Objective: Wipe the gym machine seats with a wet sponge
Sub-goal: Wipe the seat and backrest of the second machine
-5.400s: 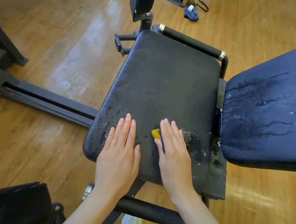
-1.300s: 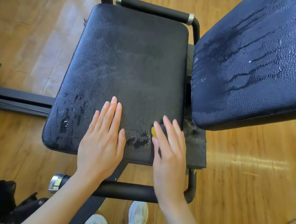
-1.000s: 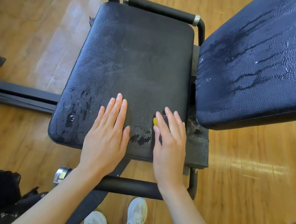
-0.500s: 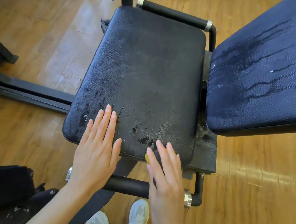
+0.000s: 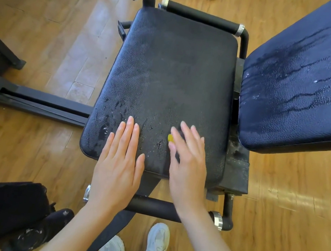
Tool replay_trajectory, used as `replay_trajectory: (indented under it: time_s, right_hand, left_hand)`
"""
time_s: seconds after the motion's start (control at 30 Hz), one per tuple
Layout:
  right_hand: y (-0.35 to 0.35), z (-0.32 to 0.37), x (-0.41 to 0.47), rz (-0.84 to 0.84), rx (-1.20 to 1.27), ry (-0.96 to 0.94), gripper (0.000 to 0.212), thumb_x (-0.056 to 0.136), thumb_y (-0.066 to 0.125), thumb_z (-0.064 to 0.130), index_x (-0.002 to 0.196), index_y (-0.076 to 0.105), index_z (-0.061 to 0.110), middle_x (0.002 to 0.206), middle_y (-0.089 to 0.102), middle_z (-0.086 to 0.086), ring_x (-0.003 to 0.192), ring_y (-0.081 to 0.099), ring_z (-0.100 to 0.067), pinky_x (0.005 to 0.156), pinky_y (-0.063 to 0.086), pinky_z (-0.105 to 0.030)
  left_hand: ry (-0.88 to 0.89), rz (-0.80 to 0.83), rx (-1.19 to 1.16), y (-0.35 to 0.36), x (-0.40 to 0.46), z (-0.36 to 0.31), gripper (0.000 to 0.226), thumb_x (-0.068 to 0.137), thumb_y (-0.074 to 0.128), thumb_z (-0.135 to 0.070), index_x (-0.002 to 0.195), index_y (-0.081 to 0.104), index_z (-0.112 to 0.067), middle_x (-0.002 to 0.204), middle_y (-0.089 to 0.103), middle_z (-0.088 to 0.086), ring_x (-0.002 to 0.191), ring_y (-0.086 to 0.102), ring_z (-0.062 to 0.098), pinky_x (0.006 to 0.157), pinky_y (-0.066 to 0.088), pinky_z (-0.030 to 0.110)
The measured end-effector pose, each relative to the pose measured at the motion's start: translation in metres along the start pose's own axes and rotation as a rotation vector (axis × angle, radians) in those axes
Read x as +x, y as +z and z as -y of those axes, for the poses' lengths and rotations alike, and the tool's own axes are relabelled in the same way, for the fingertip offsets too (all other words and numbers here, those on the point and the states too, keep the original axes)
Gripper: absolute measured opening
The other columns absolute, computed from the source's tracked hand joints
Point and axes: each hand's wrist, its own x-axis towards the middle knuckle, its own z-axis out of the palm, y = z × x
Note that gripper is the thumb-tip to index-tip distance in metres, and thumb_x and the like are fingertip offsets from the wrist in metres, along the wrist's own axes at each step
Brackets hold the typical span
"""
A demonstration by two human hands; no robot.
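**A:** What lies in front of the person?

**B:** A black padded seat (image 5: pixel 172 80) of a gym machine, seen from above. Its near edge sits just under both hands. A dark blue backrest pad (image 5: pixel 305 80) rises at the right, streaked with water runs and droplets.

**A:** Where are the hands?

**B:** The left hand (image 5: pixel 120 161) lies flat on the near left part of the seat, fingers straight and together, palm crossing the near edge. The right hand (image 5: pixel 187 162) lies just beside it to the right, fingers straight and slightly spread, pressing down on a yellow sponge (image 5: pixel 171 138). Only a small yellow corner shows beside the index finger; the rest is hidden under the hand.

**A:** Is the seat wet?

**B:** Dark wet patches and drops sit on the near left part, around and between the hands. The far half looks duller and drier.

**A:** What borders the seat?

**B:** A foam-covered far bar (image 5: pixel 204 17) runs along the far edge and bends down the right side. A near bar (image 5: pixel 156 207) runs below the near edge, under the wrists. A narrow gap with a metal bracket separates the seat from the backrest. To the left, bare wooden floor (image 5: pixel 65 44) opens out, crossed by a black frame rail (image 5: pixel 43 103). White shoes (image 5: pixel 155 242) stand on the floor near the bottom.
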Motion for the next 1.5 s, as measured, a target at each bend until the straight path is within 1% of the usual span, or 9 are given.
replay_trajectory:
  time_s: [0.2, 0.37, 0.6, 0.73, 0.9, 1.1, 1.27, 1.43, 1.5]
  right_hand:
    - [-0.007, 0.007, -0.072, 0.085, -0.033, -0.128, 0.037, 0.098, 0.053, 0.009, 0.134, 0.057, 0.014, 0.150, 0.042, -0.001, 0.144, 0.027, -0.021, 0.115, 0.026, -0.050]
    - [0.010, 0.013, 0.011, 0.022, -0.019, -0.041, 0.035, 0.097, 0.051, 0.012, 0.131, 0.060, 0.013, 0.145, 0.048, -0.004, 0.141, 0.033, -0.024, 0.115, 0.027, -0.051]
    - [-0.004, 0.012, -0.048, 0.142, -0.068, -0.188, 0.036, 0.097, 0.051, 0.012, 0.132, 0.059, 0.014, 0.148, 0.045, -0.002, 0.144, 0.029, -0.021, 0.115, 0.028, -0.050]
    - [0.015, 0.023, 0.023, 0.038, -0.031, -0.050, 0.033, 0.098, 0.050, 0.012, 0.130, 0.061, 0.014, 0.145, 0.048, -0.004, 0.142, 0.032, -0.023, 0.116, 0.026, -0.051]
    - [-0.001, 0.023, -0.057, 0.155, -0.087, -0.193, 0.041, 0.093, 0.054, 0.011, 0.134, 0.058, 0.017, 0.150, 0.042, 0.001, 0.145, 0.025, -0.017, 0.118, 0.022, -0.046]
    - [0.026, 0.030, 0.040, 0.067, -0.042, -0.128, 0.032, 0.099, 0.050, 0.014, 0.129, 0.061, 0.013, 0.145, 0.049, -0.004, 0.142, 0.033, -0.023, 0.116, 0.026, -0.051]
    - [-0.001, 0.022, -0.031, 0.202, -0.084, -0.262, 0.039, 0.096, 0.052, 0.015, 0.134, 0.057, 0.017, 0.149, 0.043, 0.001, 0.145, 0.026, -0.016, 0.119, 0.021, -0.043]
    - [0.026, 0.030, 0.067, 0.133, -0.017, -0.181, 0.033, 0.099, 0.052, 0.013, 0.131, 0.060, 0.013, 0.146, 0.047, -0.005, 0.142, 0.032, -0.024, 0.117, 0.024, -0.051]
    - [0.026, 0.029, 0.063, 0.152, -0.041, -0.173, 0.035, 0.099, 0.051, 0.012, 0.133, 0.057, 0.014, 0.148, 0.044, -0.003, 0.144, 0.029, -0.023, 0.118, 0.021, -0.049]
  left_hand:
    - [0.001, 0.013, -0.007, 0.001, 0.000, 0.001, 0.060, 0.103, 0.024, -0.031, 0.154, 0.028, 0.001, 0.163, 0.022, 0.016, 0.151, 0.021, 0.030, 0.123, 0.008, 0.037]
    - [0.003, 0.008, -0.006, 0.000, 0.001, 0.000, 0.060, 0.103, 0.023, -0.031, 0.154, 0.026, 0.001, 0.163, 0.021, 0.016, 0.151, 0.020, 0.029, 0.123, 0.008, 0.037]
    - [0.010, 0.003, -0.035, 0.001, -0.002, 0.001, 0.059, 0.104, 0.022, -0.030, 0.154, 0.026, 0.001, 0.163, 0.020, 0.016, 0.152, 0.019, 0.028, 0.122, 0.013, 0.040]
    - [0.003, -0.008, -0.050, 0.001, -0.001, 0.001, 0.057, 0.105, 0.018, -0.028, 0.154, 0.027, 0.000, 0.163, 0.023, 0.016, 0.151, 0.023, 0.029, 0.120, 0.018, 0.043]
    - [0.008, -0.013, -0.082, 0.002, -0.002, 0.002, 0.056, 0.106, 0.013, -0.029, 0.154, 0.025, -0.003, 0.163, 0.024, 0.015, 0.150, 0.023, 0.029, 0.120, 0.015, 0.040]
    - [-0.008, 0.005, -0.096, 0.000, -0.001, 0.002, 0.056, 0.104, 0.017, -0.025, 0.154, 0.030, -0.003, 0.163, 0.024, 0.014, 0.151, 0.022, 0.027, 0.122, 0.015, 0.041]
    - [-0.018, 0.029, -0.125, 0.000, -0.003, 0.004, 0.058, 0.108, 0.005, -0.031, 0.153, 0.030, -0.004, 0.162, 0.025, 0.013, 0.150, 0.023, 0.027, 0.122, 0.012, 0.040]
    - [-0.050, -0.007, -0.130, -0.002, -0.002, 0.001, 0.055, 0.103, 0.023, -0.024, 0.153, 0.031, -0.003, 0.162, 0.026, 0.013, 0.151, 0.021, 0.027, 0.123, 0.007, 0.039]
    - [-0.090, -0.023, -0.133, -0.003, -0.003, 0.002, 0.055, 0.102, 0.027, -0.024, 0.154, 0.029, -0.004, 0.162, 0.025, 0.013, 0.152, 0.019, 0.027, 0.124, 0.004, 0.037]
